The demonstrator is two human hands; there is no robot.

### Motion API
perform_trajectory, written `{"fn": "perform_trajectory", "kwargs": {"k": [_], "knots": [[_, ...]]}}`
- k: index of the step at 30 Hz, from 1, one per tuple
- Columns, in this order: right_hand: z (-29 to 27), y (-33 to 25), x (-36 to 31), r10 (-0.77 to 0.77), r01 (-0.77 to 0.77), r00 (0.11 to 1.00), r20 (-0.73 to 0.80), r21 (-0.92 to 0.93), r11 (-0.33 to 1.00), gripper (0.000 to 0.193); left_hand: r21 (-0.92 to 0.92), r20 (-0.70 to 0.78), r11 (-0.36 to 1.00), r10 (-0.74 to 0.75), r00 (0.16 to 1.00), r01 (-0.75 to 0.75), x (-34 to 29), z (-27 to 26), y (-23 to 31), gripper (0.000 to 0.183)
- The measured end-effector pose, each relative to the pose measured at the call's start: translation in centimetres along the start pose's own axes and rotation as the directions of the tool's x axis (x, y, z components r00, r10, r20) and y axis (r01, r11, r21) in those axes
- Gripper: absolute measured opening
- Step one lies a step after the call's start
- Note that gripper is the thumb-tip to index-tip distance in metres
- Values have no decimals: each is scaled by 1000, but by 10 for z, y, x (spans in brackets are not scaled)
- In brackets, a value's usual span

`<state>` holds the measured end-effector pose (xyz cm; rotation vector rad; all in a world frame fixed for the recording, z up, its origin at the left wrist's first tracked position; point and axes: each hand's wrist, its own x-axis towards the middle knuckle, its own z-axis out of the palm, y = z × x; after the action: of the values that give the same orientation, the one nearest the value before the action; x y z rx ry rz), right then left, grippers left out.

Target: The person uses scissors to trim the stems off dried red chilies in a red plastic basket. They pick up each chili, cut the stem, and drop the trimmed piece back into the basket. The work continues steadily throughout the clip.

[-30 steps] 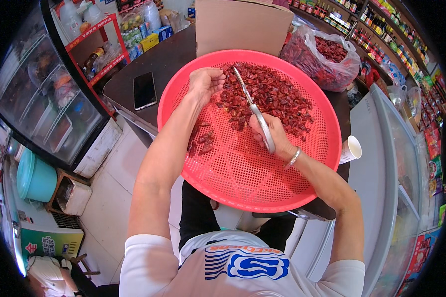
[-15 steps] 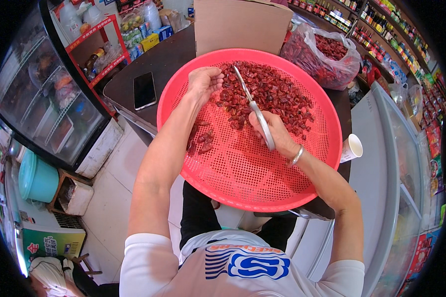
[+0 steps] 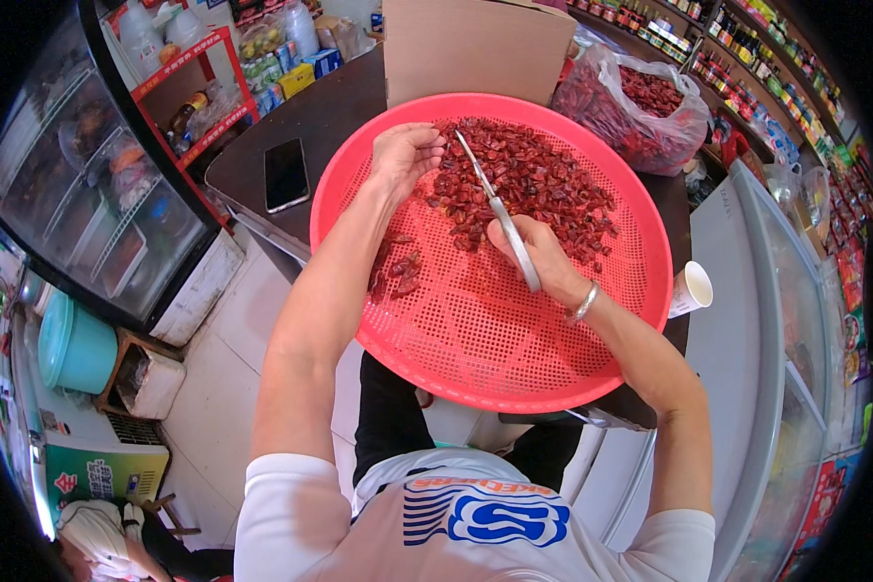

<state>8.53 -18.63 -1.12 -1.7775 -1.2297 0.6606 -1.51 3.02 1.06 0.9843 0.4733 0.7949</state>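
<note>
A pair of metal scissors (image 3: 496, 206) is held in my right hand (image 3: 541, 258), its handle loops in my fingers. The blades look nearly closed and point up and left over a heap of cut dried red chilies (image 3: 543, 184). My left hand (image 3: 406, 157) is just left of the blade tips, thumb and fingers pinched together over the heap's far left edge. Whatever is between those fingertips is too small to make out. Beneath both hands lies a round red plastic sieve tray (image 3: 495, 364). A smaller group of chilies (image 3: 399, 274) lies at its left, partly behind my left forearm.
The tray rests on a dark table (image 3: 238, 160) with a phone (image 3: 286, 176) at left. Behind stand a cardboard box (image 3: 470, 53) and a plastic bag of dried chilies (image 3: 640, 112). A paper cup (image 3: 691, 289) is right of the tray, beside a glass-topped freezer (image 3: 761, 320). Another person (image 3: 107, 543) is lower left.
Both hands keep almost the same pose, scissors in the right and left fingers pinched. The whole view has shifted very slightly.
</note>
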Motion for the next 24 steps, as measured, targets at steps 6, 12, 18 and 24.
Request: {"fn": "perform_trajectory", "kwargs": {"k": [6, 12, 18, 24], "knots": [[-1, -1, 0, 42, -46, 998, -48, -85, 995, 65, 27, 40, 1000, -14, 999, 13, -1, 0, 1, 17], [1, 0, 1, 26, -31, 999, -48, -103, 994, 68, 43, 60, 999, -27, 998, 25, -2, 1, 2, 18], [-1, -1, 1, 43, -45, 998, -36, -61, 997, 68, 49, 79, 998, -46, 996, 42, 0, 1, 1, 16], [-1, 0, 2, 46, -48, 999, -28, -61, 997, 69, 54, 113, 997, -54, 992, 48, -1, 1, 2, 15]]}}
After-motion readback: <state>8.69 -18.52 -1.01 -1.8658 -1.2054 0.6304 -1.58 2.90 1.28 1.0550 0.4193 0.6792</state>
